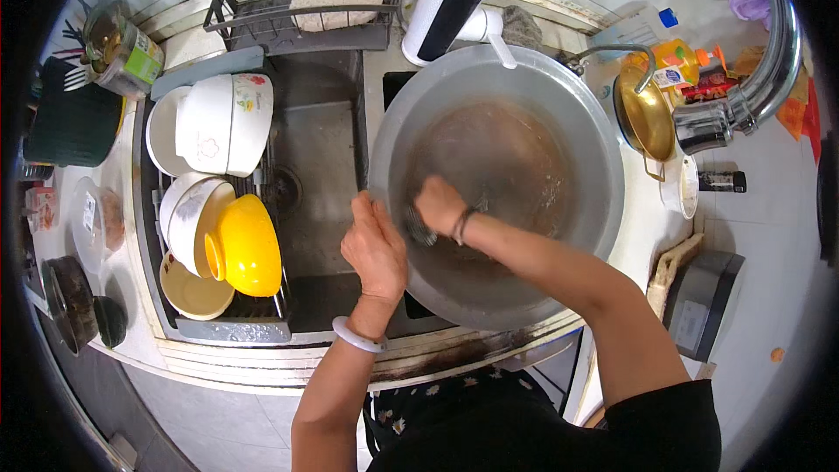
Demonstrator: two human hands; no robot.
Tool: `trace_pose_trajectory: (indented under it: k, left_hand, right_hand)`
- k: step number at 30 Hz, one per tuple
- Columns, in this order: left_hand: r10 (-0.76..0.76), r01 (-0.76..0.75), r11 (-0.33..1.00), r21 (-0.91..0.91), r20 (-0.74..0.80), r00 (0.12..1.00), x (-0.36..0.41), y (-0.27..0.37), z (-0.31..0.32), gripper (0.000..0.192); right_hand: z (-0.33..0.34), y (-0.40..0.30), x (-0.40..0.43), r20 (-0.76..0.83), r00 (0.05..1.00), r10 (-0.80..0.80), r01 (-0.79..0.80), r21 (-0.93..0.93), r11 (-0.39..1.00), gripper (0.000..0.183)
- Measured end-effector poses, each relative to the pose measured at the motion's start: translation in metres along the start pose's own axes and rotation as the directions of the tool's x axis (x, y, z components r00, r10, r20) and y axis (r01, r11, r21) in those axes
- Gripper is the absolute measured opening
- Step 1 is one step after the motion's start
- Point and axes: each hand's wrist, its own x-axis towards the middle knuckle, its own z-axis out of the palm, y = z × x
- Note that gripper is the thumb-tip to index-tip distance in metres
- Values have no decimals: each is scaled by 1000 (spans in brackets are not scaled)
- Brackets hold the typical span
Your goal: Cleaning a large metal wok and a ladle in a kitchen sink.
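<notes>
A large grey metal basin (pixel 593 164) sits over the right part of the sink, with brownish, cloudy water (pixel 498 137) at its bottom. My left hand (pixel 377 249) grips the basin's left rim, its thumb and fingers pointing up along the edge. Inside the basin, my right hand (pixel 440 204) is pressed low against the left side of the wall. Under its fingers shows part of a silvery scourer (pixel 419 226), perhaps steel wool; motion blurs both. Above the basin's far rim juts the white spout (pixel 501 51) of a tap-like unit.
Left of the basin lies the dark sink (pixel 321 190). Stacked white bowls (pixel 226 124) and a yellow bowl (pixel 252 246) stand on a rack over it. A wire basket (pixel 301 6) is behind. At right are a brass-coloured pan (pixel 645 111) and a chrome pipe (pixel 780 59).
</notes>
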Motion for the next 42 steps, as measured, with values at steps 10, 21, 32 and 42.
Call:
trace_pose_trajectory:
  k: [10, 21, 32, 42]
  left_hand:
    - [-37, 39, 999, -24, 49, 998, 8, 6, -5, 15]
    - [-37, 50, 962, -270, 55, 998, -11, 19, -35, 14]
    - [-83, 119, 935, -333, 120, 989, 8, 17, -24, 16]
    - [-57, 100, 938, -333, 136, 989, 14, 14, -19, 21]
  right_hand:
    - [-94, 52, 41, -309, 857, 414, -65, 730, 680, 16]
    - [-24, 36, -103, -422, 889, -180, 228, 64, 972, 22]
    - [-1, -8, -40, -494, 793, -356, 414, 8, 910, 20]
    - [-12, -13, -7, -651, 637, -413, 554, 14, 833, 18]
